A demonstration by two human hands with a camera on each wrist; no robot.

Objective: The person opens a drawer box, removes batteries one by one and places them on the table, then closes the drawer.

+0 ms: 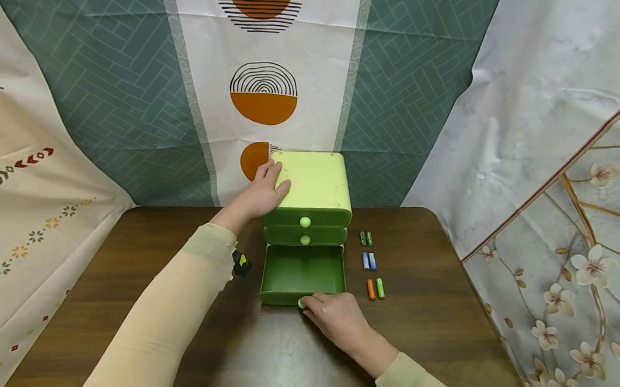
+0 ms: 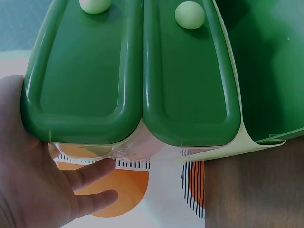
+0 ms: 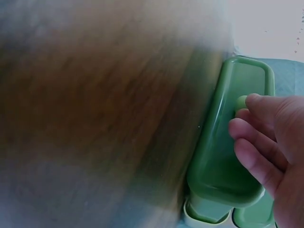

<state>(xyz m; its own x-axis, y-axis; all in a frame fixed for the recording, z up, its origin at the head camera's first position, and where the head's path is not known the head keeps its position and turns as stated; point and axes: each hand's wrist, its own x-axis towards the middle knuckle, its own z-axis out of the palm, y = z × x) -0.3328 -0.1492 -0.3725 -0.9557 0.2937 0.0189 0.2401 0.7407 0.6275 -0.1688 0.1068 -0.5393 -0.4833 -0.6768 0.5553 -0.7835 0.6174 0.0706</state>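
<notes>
A small green drawer cabinet (image 1: 316, 179) with a pale top stands at the back of the table. Its bottom drawer (image 1: 301, 269) is pulled out and looks empty inside; the two upper drawers are closed. My left hand (image 1: 259, 195) rests against the cabinet's top left edge, thumb over the top and fingers (image 2: 95, 202) extended along the side. At the front of the open drawer, my right hand (image 1: 337, 317) pinches the round light-green knob (image 3: 241, 103) between thumb and fingertips. The knobs (image 2: 190, 15) of the upper drawers are untouched.
Several batteries lie in pairs on the table right of the cabinet: green ones (image 1: 369, 238), blue-and-white ones (image 1: 372, 261), and an orange one (image 1: 371, 289) beside a light-green one (image 1: 380, 288). Patterned cloths hang behind and at both sides of the brown table (image 1: 429, 322).
</notes>
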